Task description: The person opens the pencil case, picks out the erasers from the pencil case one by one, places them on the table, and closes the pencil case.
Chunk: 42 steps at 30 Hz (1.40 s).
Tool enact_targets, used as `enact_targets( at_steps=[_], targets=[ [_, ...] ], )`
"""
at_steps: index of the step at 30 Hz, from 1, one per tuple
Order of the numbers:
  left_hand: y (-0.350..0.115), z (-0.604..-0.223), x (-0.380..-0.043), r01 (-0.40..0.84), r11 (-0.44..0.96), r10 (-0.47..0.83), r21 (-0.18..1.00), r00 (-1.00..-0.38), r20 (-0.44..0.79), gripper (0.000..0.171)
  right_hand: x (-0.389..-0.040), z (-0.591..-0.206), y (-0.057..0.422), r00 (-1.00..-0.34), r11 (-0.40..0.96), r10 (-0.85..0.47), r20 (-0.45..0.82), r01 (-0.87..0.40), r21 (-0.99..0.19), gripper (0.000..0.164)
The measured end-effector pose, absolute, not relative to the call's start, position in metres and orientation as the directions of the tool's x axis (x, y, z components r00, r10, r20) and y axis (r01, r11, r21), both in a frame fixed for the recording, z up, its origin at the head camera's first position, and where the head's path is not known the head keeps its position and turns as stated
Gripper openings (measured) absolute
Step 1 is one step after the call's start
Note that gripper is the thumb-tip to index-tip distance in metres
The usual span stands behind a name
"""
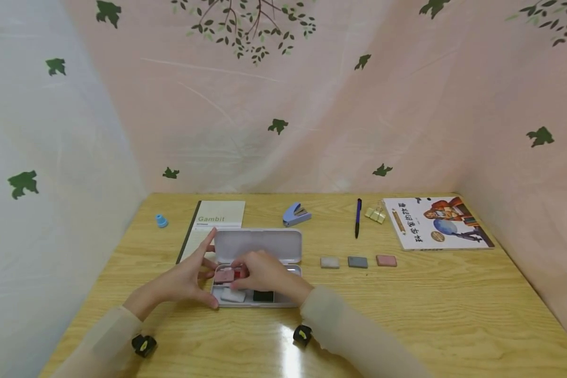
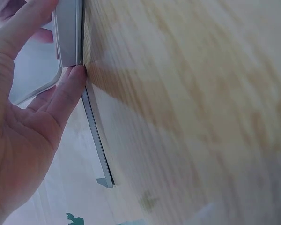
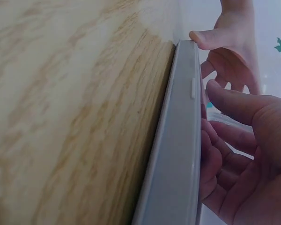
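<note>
An open white pencil case lies on the table with its lid raised at the back. My left hand holds its left end, thumb on the front corner and fingers spread up toward the lid. In the left wrist view, a fingertip presses at the case's end. My right hand reaches inside, thumb and fingers around a small red block, mostly hidden. A pink block sits left of it. Nearer the front lie a white block and a black block.
Right of the case stand a white block, a grey block and a pink block in a row. Behind are a notebook, blue stapler, pen, gold binder clips and picture book. A small blue object is at far left.
</note>
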<state>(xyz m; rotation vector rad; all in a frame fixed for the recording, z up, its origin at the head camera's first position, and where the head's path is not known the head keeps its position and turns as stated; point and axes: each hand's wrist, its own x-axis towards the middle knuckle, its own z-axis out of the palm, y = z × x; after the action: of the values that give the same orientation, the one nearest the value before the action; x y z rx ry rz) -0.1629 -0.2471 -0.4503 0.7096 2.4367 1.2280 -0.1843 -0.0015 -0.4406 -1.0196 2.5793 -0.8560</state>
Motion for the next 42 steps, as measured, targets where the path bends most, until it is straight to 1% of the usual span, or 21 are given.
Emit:
enact_targets(
  at_steps=[9, 17, 21, 24, 27, 33, 42],
  targets=[
    [-0.2458, -0.4492, -0.1626, 0.278, 0.529, 0.549, 0.802, -0.832, -0.074, 0.148, -0.1844, -0.442, -0.0054, -0.753, 0.613, -0.658, -0.01, -0.529, -0.587, 0.036],
    [-0.2455, -0.449, -0.1634, 0.282, 0.511, 0.563, 0.812, -0.824, -0.068, 0.146, -0.1832, -0.4438, -0.007, -0.767, 0.623, -0.641, 0.012, -0.53, -0.576, 0.034],
    [-0.2454, -0.4483, -0.1633, 0.276, 0.495, 0.567, 0.824, -0.821, -0.066, 0.147, -0.1837, -0.4452, -0.0074, -0.775, 0.618, -0.632, 0.029, -0.526, -0.584, 0.029],
    [-0.2455, -0.4482, -0.1632, 0.267, 0.5, 0.563, 0.824, -0.823, -0.075, 0.146, -0.1832, -0.4459, -0.0081, -0.771, 0.618, -0.635, 0.048, -0.544, -0.567, 0.025],
    [-0.2461, -0.4486, -0.1627, 0.266, 0.504, 0.56, 0.822, -0.825, -0.076, 0.146, -0.1822, -0.4456, -0.0088, -0.762, 0.618, -0.645, 0.06, -0.566, -0.545, 0.023],
    [-0.2468, -0.4498, -0.1625, 0.276, 0.498, 0.56, 0.822, -0.826, -0.062, 0.147, -0.1816, -0.4442, -0.0086, -0.753, 0.608, -0.655, 0.061, -0.574, -0.549, 0.022],
    [-0.2459, -0.4508, -0.1629, 0.267, 0.498, 0.558, 0.825, -0.827, -0.069, 0.146, -0.1824, -0.4469, -0.0073, -0.749, 0.605, -0.659, 0.072, -0.584, -0.542, 0.023]
  ],
)
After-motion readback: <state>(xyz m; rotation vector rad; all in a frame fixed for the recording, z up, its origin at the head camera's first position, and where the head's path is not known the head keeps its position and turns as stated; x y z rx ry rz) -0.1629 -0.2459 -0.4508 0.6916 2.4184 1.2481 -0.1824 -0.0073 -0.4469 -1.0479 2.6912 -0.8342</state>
